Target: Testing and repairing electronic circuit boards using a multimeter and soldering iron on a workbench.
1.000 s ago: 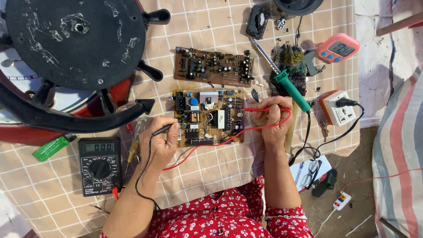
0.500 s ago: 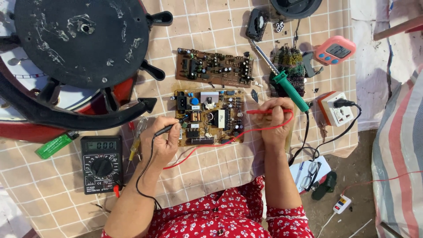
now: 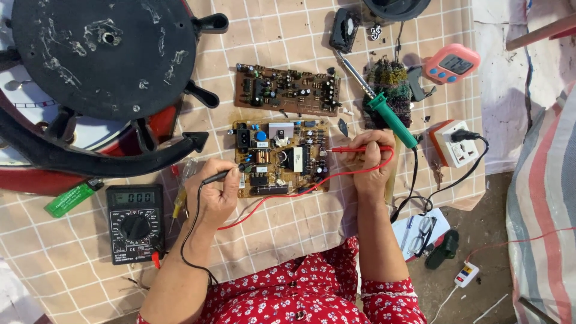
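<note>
The tan circuit board (image 3: 282, 159) lies flat near the middle of the counter (image 3: 288, 234), which is covered by a checked cloth. The board is crowded with small parts: a blue round component, a black block at its upper left, a dark transformer near the centre.

The left hand (image 3: 215, 195) has its grip closed on the black probe (image 3: 223, 174), pinched between thumb and fingers, the tip reaching the board's left edge. The right hand (image 3: 371, 163) has its grip closed on the red probe (image 3: 354, 149), held level, its tip at the board's right edge. A red lead (image 3: 282, 195) loops from it under the board's lower edge.

A brown circuit board (image 3: 287, 90) lies just beyond the first. The black multimeter (image 3: 135, 222) sits toward the counter's near left edge, with a green lighter (image 3: 71, 199) beside it. A green-handled soldering iron (image 3: 384, 111) lies slantwise near the right hand; a white power socket (image 3: 455, 143) and a pink timer (image 3: 451, 63) sit toward the right edge.
</note>
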